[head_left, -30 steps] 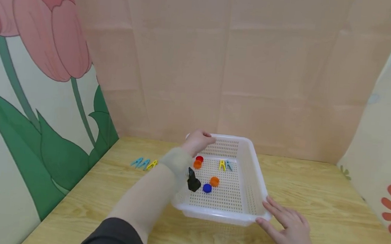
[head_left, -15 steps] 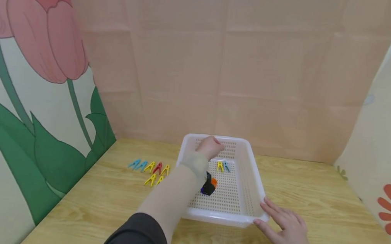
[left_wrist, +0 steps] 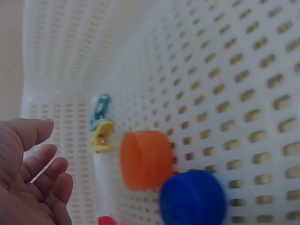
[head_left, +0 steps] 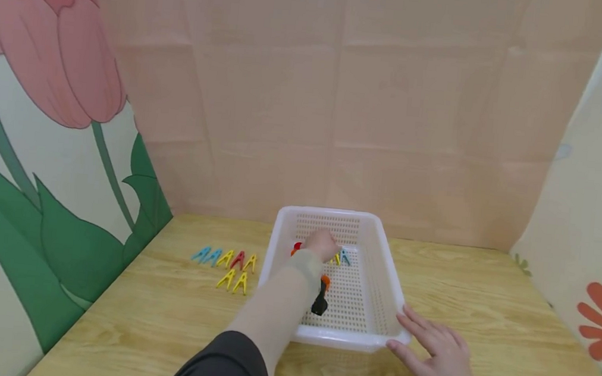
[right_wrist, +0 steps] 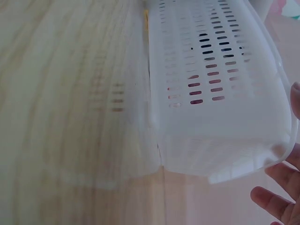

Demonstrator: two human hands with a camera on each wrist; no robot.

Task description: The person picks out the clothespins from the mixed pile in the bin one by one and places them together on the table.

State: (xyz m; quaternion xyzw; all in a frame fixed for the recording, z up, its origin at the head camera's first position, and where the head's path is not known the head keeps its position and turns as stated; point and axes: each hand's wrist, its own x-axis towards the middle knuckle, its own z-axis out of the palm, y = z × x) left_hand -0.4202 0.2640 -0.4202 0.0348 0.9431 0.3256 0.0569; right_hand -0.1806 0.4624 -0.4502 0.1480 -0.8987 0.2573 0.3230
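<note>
My left hand (head_left: 321,245) reaches down into a white perforated basket (head_left: 389,267), its fingers loosely curled with nothing between them in the left wrist view. Just beyond it lie a yellow clothespin (left_wrist: 102,137) and a blue clothespin (left_wrist: 100,111), at the foot of the basket wall. Closer to the wrist camera are an orange bottle cap (left_wrist: 146,160) and a blue bottle cap (left_wrist: 192,199). A red bottle cap (head_left: 298,245) shows beside the left hand in the head view. My right hand (head_left: 439,358) holds the basket's near right corner, thumb and fingertips on its rim.
Left of the basket, several clothespins lie in two rows on the wooden table (head_left: 161,307): blue ones (head_left: 201,254), yellow ones (head_left: 241,283) and a red one (head_left: 238,259). A pinkish backdrop (head_left: 266,89) hangs behind. Flower-painted panels stand at both sides.
From the far left rim, my left hand has moved right and down into the basket, toward the clothespins there. More clothespins on the table have come into sight. My right hand stays at the corner.
</note>
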